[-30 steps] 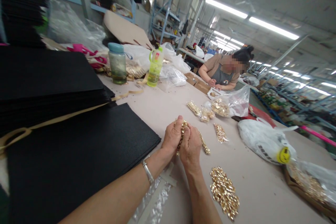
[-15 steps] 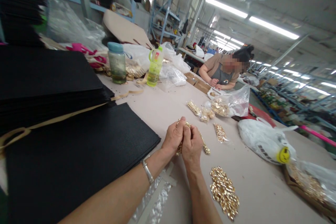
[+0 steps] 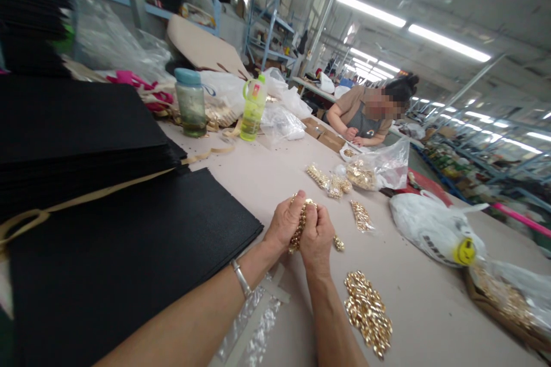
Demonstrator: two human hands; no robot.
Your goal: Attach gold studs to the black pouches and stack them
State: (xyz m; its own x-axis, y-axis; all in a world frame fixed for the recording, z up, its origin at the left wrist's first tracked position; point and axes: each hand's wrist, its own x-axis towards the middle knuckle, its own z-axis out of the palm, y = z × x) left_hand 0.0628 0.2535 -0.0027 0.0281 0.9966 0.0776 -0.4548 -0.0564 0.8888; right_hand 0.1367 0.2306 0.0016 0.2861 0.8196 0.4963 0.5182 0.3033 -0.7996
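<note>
My left hand (image 3: 284,223) and my right hand (image 3: 316,238) are pressed together over the beige table (image 3: 267,178), both closed around a bunch of small gold metal pieces (image 3: 301,223). A few of these pieces (image 3: 338,243) stick out to the right of my right hand. A loose pile of the same gold pieces (image 3: 368,312) lies on the table just right of my right forearm. A silver bangle sits on my left wrist.
Stacks of black sheets (image 3: 107,241) fill the left. Small clear bags of gold parts (image 3: 361,217) and a larger bag (image 3: 379,169) lie ahead, two bottles (image 3: 253,109) behind. A white bag (image 3: 434,232) lies right. A co-worker (image 3: 365,117) sits at the far end.
My hands have closed tighter around the gold pieces, and less of the bunch shows to the right. The view shifted slightly; everything else on the table stays put.
</note>
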